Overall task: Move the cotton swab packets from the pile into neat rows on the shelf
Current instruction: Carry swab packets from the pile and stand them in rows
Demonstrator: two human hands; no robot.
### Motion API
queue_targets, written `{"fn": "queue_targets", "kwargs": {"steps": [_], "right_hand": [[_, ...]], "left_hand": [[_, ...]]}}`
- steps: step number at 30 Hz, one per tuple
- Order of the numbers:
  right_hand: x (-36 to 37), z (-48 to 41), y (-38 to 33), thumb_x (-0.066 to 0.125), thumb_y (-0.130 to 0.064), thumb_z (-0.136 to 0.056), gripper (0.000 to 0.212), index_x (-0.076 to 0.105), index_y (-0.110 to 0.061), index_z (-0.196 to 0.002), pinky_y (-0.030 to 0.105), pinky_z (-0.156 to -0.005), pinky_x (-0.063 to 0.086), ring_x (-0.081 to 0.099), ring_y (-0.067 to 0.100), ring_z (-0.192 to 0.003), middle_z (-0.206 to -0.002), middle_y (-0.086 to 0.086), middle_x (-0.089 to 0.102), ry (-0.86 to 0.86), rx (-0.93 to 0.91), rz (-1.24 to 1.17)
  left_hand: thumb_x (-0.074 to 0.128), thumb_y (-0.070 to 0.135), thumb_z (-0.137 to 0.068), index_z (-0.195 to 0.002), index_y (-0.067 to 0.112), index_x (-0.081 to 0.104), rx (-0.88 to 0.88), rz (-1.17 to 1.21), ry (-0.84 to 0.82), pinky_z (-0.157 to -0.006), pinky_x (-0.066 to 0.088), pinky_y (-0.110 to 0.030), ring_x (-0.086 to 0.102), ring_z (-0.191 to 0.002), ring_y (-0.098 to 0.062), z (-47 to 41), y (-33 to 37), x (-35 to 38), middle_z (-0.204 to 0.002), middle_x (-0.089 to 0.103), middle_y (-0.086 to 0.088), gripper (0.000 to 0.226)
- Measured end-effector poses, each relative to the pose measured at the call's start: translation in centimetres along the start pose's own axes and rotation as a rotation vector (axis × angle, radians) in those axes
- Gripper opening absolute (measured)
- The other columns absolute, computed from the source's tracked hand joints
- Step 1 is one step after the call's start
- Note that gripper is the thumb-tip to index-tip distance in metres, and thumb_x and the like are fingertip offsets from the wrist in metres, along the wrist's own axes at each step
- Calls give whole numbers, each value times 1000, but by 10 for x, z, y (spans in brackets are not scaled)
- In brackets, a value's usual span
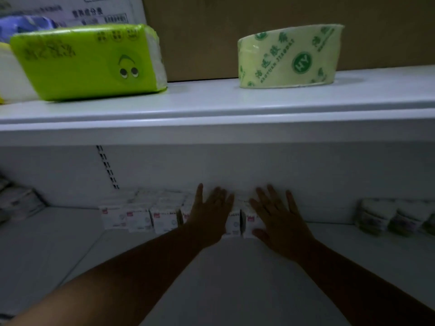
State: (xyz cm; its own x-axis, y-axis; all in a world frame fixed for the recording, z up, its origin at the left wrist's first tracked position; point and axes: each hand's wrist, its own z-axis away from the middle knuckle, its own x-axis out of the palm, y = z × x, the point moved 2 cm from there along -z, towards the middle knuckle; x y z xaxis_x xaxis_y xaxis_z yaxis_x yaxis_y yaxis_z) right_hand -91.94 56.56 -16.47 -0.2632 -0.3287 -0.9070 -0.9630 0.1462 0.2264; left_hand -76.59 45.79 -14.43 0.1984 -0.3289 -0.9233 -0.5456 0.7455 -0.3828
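The packets (138, 220) stand in a row along the rear of the shelf (235, 267), red labels facing me, and a second line looks to sit behind them against the back wall (235, 165). The dim light makes that rear line hard to read. The row runs from left of centre to just under my hands.

My left hand (210, 217) lies flat on the packets near the middle, fingers straight and spread, holding nothing. My right hand (281, 220) is just beside it on the end packets, also flat and wide, with its thumb low at the front edge. A narrow dark gap shows between two packets in the space between my hands.

I judge this to be the squaring-up step. I would press lightly downward and back together, so that the fronts come level and the packets seat against the wall. Then I would nudge the right hand leftward to close that gap. The packets look soft and light, so a hard push could buckle the row or tip one over.

To the far right, well apart, sit some greenish bundles (376, 216), and a blurred stack (16, 201) lies at the far left. I cannot tell whether that stack is the pile. On the upper shelf (211, 102) are a green tissue pack (87, 62) and a tape roll (289, 57).
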Motion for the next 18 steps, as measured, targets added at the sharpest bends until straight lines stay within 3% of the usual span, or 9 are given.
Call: {"fn": "queue_targets", "kwargs": {"steps": [3, 6, 8, 10, 14, 16, 18], "right_hand": [[-5, 11, -3, 26, -69, -83, 79, 51, -15, -136, 69, -99, 30, 41, 41, -131, -145, 19, 42, -61, 30, -14], [-20, 17, -8, 9, -71, -85, 82, 39, -19, -142, 68, -100, 26, 34, 45, -134, -149, 22, 33, -43, 98, -28], [-38, 10, -17, 9, -66, -89, 79, 42, -14, -139, 69, -100, 24, 32, 48, -133, -148, 25, 33, 30, 92, -65], [-58, -4, -39, 16, -57, -95, 73, 57, -7, -128, 64, -106, 27, 35, 44, -134, -145, 25, 38, 114, -4, -129], [-85, -38, -141, 25, -42, -98, 59, 70, -6, -106, 49, -103, 36, 48, 35, -126, -135, 21, 53, 285, -240, -241], [-91, -56, -207, 22, -44, -97, 63, 73, -8, -101, 45, -93, 51, 58, 37, -116, -127, 19, 59, 223, -307, -298], [-92, -75, -277, 41, -48, -93, 50, 70, -11, -109, 43, -88, 53, 57, 36, -118, -132, 19, 54, 113, -349, -313]], "left_hand": [[41, 54, -93, -147, 11, -19, 1, 60, 28, -108, -20, -59, -21, -144, -27, 10, 0, -6, -158, -17, -11, 92], [34, 52, -96, -148, 13, -17, 17, 137, 63, -108, -23, -54, -24, -143, -24, 32, -8, -14, -158, -18, -9, 83], [35, 47, -97, -150, 14, -12, 38, 179, 76, -110, -22, -51, -22, -143, -22, 52, -27, -19, -159, -15, -7, 78], [38, 42, -97, -151, 15, -9, 37, 214, 89, -113, -16, -47, -19, -145, -20, 77, -61, -22, -159, -12, -5, 76], [41, 35, -98, -150, 16, -9, -130, 364, 2, -116, -3, -31, -7, -147, -18, 161, -168, 0, -160, -5, -5, 75], [41, 36, -98, -150, 17, -10, -267, 367, -87, -117, 3, -31, -5, -147, -20, 218, -224, 24, -160, -6, -5, 76], [44, 36, -97, -151, 16, -7, -394, 378, -154, -118, 8, -35, -1, -147, -23, 277, -272, 51, -160, -4, -7, 77]]}}
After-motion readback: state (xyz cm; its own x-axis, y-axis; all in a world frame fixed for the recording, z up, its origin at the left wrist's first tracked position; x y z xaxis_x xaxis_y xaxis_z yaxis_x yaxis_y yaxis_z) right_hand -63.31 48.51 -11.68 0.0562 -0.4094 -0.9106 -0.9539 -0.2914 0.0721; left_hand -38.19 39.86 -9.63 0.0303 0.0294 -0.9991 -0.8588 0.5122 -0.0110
